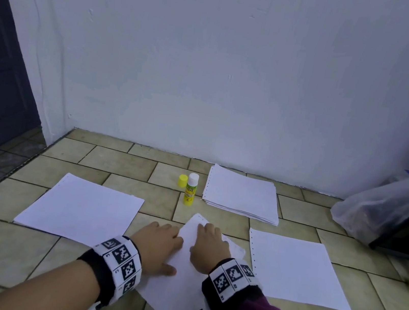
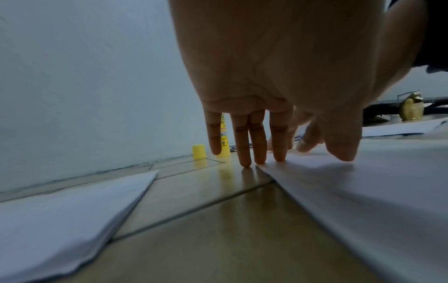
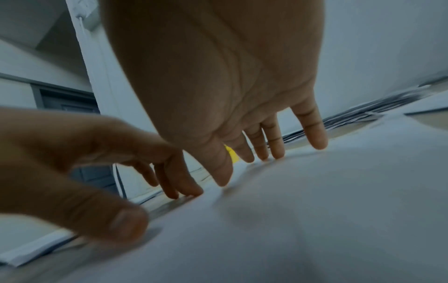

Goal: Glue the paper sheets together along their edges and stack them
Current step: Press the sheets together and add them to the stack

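Left hand [image 1: 157, 244]: I see it flat, fingers straight, on the sheet's left edge.
Right hand [image 1: 210, 247]: flat, pressing the sheet [image 1: 178, 279].
Sheet: on the floor, between both palms.
Glue [image 1: 190, 189]: upright beyond, uncapped.

We reach both forearms forward, marker bands on each wrist; our left hand [image 1: 157, 244] and right hand [image 1: 209, 246] lie side by side, palms down, fingers [image 2: 244, 145] straight and spread, thumbs angled toward each other.

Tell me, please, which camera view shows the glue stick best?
The head view: the glue stick stands whole and uncapped by its cap. The left wrist view hides it partly behind fingers; the right wrist shows a yellow sliver.
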The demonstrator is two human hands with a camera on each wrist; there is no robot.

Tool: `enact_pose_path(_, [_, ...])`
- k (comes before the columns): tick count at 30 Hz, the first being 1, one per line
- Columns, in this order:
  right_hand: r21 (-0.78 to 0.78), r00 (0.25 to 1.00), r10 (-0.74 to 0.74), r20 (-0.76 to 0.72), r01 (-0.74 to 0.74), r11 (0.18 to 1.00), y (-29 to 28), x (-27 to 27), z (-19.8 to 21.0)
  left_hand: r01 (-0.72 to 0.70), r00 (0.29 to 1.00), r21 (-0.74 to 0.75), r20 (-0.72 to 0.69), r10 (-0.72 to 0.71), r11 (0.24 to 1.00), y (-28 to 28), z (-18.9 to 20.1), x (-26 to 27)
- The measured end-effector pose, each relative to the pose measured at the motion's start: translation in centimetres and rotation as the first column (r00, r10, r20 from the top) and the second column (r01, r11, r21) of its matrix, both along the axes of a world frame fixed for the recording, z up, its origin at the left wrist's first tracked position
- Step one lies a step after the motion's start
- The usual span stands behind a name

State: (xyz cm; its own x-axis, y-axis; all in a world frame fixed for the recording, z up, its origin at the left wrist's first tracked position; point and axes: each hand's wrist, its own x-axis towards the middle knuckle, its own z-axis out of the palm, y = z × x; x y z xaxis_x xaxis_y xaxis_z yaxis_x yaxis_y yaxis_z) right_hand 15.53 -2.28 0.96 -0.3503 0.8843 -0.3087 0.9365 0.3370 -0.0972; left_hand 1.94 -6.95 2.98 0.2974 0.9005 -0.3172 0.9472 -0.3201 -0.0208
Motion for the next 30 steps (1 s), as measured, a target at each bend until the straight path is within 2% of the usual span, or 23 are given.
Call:
enact_pose_path(3, [-0.059, 0.998, 0.056, 0.03, -0.055, 0.997, -0.6, -0.9, -0.1, -0.019, 0.999, 0.026, -0.045, 0.02, 0.999, 0.3, 0.5, -0.2])
enact_pose_path(5, [-0.117, 0.991, 0.133, 0.022, -0.13, 0.985, -1.1, -1.6, 0.2, -0.059, 0.998, 0.053, -0.01, 0.06, 0.997, 0.4, -0.1, -0.6])
enact_pose_path(8, [-0.201, 0.966, 0.258, 0.008, -0.251, 0.947, -1.5, -2.1, 0.7, -0.126, 0.99, -0.053, 0.064, 0.129, 0.991, 0.4, -1.6, -1.1])
enact_pose_path(11, [-0.234, 0.952, 0.305, 0.006, -0.295, 0.926, -1.2, -1.9, 0.9, -0.134, 0.99, -0.119, 0.016, 0.137, 0.984, 0.4, -2.2, -1.4])
enact_pose_path(17, [-0.275, 0.989, 0.125, -0.078, -0.142, 0.951, 0.6, 1.7, 1.4, -0.146, 0.989, -0.17, -0.06, 0.138, 0.974, 0.4, -2.2, -1.3])
enact_pose_path(21, [-0.287, 0.994, 0.073, -0.078, -0.092, 0.954, 1.7, 3.5, 0.9, -0.151, 0.988, -0.168, -0.066, 0.142, 0.974, 0.5, -2.0, -1.1])
enact_pose_path(25, [-0.19, 0.993, 0.063, -0.102, -0.082, 0.978, 1.0, 3.0, 0.7, -0.204, 0.977, -0.125, -0.091, 0.193, 0.971, 0.4, -1.9, -0.9])
enact_pose_path(28, [-0.038, 0.999, 0.04, -0.029, -0.041, 0.998, -0.2, 2.6, 0.8, -0.304, 0.952, -0.078, -0.07, 0.299, 0.95, 0.2, -1.4, -0.2])
enact_pose_path(30, [-0.04, 0.999, 0.029, -0.014, -0.03, 0.999, -0.4, 2.6, 0.7, -0.345, 0.938, -0.041, -0.038, 0.343, 0.938, 0.0, -1.0, 0.1])
